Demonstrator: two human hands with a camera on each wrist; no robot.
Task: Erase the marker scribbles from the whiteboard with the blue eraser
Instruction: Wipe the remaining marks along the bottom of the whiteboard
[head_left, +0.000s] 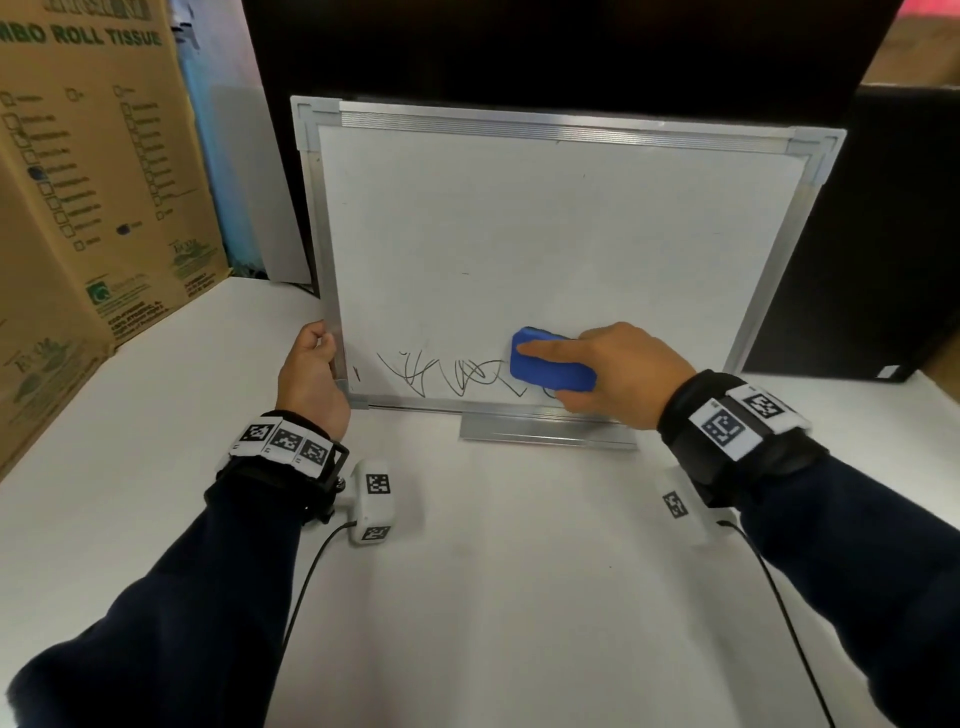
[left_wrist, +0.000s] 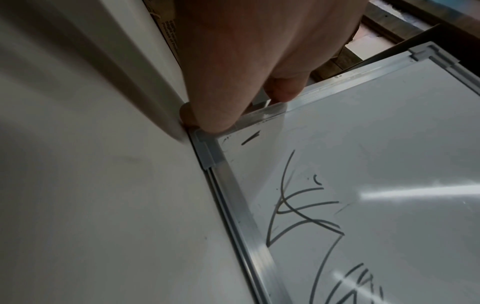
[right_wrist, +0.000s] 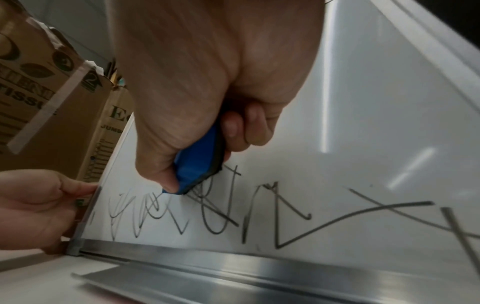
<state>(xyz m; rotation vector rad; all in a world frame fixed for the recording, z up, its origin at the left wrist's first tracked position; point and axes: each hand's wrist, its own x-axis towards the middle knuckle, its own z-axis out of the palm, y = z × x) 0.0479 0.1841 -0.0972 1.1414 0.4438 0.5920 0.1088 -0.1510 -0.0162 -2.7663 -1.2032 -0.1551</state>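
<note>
A metal-framed whiteboard (head_left: 545, 228) leans upright at the back of the white table. Black marker scribbles (head_left: 447, 376) run along its lower edge; the right wrist view shows more scribbles (right_wrist: 285, 216) stretching to the right under my hand. My right hand (head_left: 618, 376) grips the blue eraser (head_left: 550, 366) and holds it flat on the board over the scribbles, the eraser's (right_wrist: 200, 164) dark felt against the surface. My left hand (head_left: 311, 369) holds the board's left frame near the bottom corner, fingers (left_wrist: 283, 86) curled behind the frame (left_wrist: 262, 115).
A brown tissue carton (head_left: 88, 182) stands at the left, close to the board. A black box (head_left: 872, 234) stands at the right behind the board. A metal tray ledge (head_left: 545, 431) juts from the board's bottom edge. The white tabletop (head_left: 493, 597) lies in front.
</note>
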